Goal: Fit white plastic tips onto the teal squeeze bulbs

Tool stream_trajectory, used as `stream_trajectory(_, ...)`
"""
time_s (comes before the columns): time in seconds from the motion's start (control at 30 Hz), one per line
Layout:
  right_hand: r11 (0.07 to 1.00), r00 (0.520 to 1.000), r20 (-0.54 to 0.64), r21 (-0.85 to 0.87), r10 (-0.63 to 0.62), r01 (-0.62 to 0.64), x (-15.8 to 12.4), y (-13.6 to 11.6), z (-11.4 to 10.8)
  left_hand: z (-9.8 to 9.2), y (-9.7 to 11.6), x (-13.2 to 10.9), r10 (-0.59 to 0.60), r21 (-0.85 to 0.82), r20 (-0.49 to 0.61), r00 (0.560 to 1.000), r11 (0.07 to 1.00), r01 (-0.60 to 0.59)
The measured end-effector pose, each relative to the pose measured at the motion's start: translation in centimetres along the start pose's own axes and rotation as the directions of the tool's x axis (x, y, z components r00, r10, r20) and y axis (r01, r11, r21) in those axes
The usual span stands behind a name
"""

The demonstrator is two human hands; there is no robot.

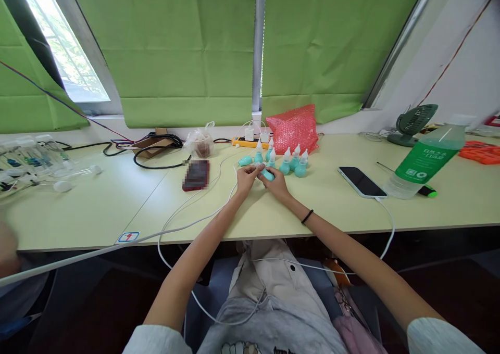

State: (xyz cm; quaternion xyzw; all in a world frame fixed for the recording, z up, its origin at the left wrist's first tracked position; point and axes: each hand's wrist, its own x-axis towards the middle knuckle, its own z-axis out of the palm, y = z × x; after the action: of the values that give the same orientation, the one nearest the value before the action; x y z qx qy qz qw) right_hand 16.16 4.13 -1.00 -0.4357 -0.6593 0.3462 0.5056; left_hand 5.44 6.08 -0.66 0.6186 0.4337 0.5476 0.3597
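Note:
Both hands meet above the table in front of a group of teal bulb-type nasal aspirators. My right hand (pixel 277 185) is closed around the teal bulb of one nasal aspirator (pixel 268 175). The fingers of my left hand (pixel 247 180) pinch at its pale tip end, which they largely hide. Just beyond the hands, several more teal aspirators (pixel 285 165) with pointed translucent tips stand upright. Another teal bulb (pixel 245 160) lies on its side beyond my left hand.
A dark red phone-like object (pixel 196 175) and white cables lie left on the table (pixel 164 208). Behind are a pink bubble-wrap bag (pixel 292 127) and power strip (pixel 250 142). To the right are a phone (pixel 361 181), large bottle (pixel 425 161) and fan (pixel 416 122). Another person's arm shows far left.

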Motion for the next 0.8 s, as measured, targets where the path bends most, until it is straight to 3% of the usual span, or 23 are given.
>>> stream_trajectory(0.17,0.964,0.96,-0.183,-0.201,-0.213,0.176,0.0,0.1,0.0,-0.3,0.3,0.5,0.025,-0.011,-0.088,0.996,1.0,-0.026)
stream_trajectory(0.33,0.926,0.873,-0.411,-0.362,-0.263,0.108,1.4,1.2,-2.3,-0.9,0.1,1.0,-0.008,0.041,-0.244,0.97,0.999,0.019)
stream_trajectory(0.4,0.905,0.85,-0.452,-0.42,-0.27,0.065,2.0,1.9,-3.3,-1.1,-0.2,1.1,-0.038,0.072,-0.271,0.962,0.996,0.06)
stream_trajectory(0.5,0.861,0.868,-0.408,-0.508,-0.282,0.042,2.6,3.0,-4.0,-1.2,-0.7,1.1,-0.075,0.132,-0.268,0.96,0.985,0.113)
stream_trajectory(0.63,0.786,0.928,-0.25,-0.614,-0.276,0.068,2.5,4.1,-3.9,-1.5,-1.1,1.1,-0.081,0.246,-0.257,0.963,0.958,0.146)
stream_trajectory(0.8,0.687,0.951,-0.079,-0.709,-0.3,0.158,1.9,3.5,-3.1,-1.6,-1.2,0.9,-0.053,0.449,-0.206,0.977,0.882,0.143)
